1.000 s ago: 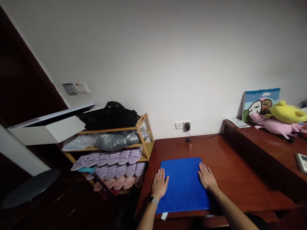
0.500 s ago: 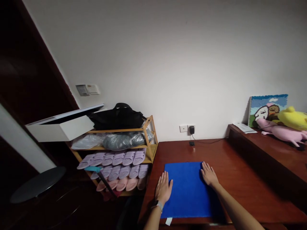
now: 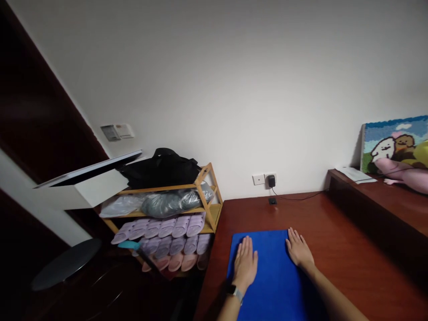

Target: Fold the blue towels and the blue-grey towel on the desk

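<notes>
A blue cloth [image 3: 270,272] lies spread on the reddish-brown wooden table [image 3: 347,249]. Over its left part is my left hand [image 3: 245,265], palm down with the fingers stretched out and the thumb apart. A watch with a pale band [image 3: 236,292] circles that wrist. At the cloth's upper right corner rests my right hand [image 3: 298,249], flat, its fingers extended along the edge. Neither hand grips the cloth. The near edge of the cloth falls outside the view.
To the left stands a wooden rack [image 3: 209,191] with several slippers [image 3: 167,227], a black bag [image 3: 163,169] and a white box [image 3: 96,187]. A black plug [image 3: 271,180] sits in the wall socket. Right, a raised ledge bears papers [image 3: 357,174], a dog picture [image 3: 391,142] and a pink plush toy [image 3: 408,174].
My left hand has moved right, from the cloth's left edge onto the cloth. My right hand stays at the upper right corner. The view has shifted slightly.
</notes>
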Motion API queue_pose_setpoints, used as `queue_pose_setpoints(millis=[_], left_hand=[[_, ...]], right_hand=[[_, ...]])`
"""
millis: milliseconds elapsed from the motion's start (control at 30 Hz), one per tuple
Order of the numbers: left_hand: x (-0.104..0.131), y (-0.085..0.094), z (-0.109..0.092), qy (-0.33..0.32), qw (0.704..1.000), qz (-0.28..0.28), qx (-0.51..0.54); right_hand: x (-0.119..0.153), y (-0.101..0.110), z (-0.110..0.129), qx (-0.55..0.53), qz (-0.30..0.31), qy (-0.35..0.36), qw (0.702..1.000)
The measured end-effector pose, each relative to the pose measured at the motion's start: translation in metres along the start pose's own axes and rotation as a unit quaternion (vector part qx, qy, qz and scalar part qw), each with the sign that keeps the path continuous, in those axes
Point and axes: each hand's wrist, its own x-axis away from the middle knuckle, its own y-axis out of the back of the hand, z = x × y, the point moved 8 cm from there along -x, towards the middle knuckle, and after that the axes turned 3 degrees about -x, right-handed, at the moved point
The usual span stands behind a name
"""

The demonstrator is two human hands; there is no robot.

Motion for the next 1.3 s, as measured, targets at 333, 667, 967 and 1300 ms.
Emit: queue_pose_setpoints(millis=[333, 667, 967, 1300], left_hand=[[-0.07, -0.036, -0.116, -0.082, 0.989, 0.097, 0.07], [-0.014, 0.014, 0.105, 0.082, 0.992, 0.093, 0.023], [0.075, 0.03, 0.014, 0.004, 0.997, 0.023, 0.076], [0.09, 0.011, -0.114, -0.121, 0.987, 0.004, 0.11]], right_hand=[[-0.001, -0.003, -0.004, 0.004, -0.007, 0.018, 1.0], [0.002, 0.003, -0.002, -0.001, -0.001, -0.006, 1.0], [0.005, 0.012, 0.005, 0.021, 0.029, -0.021, 0.999], [0.113, -0.015, -0.016, 0.002, -0.017, 0.007, 1.0]])
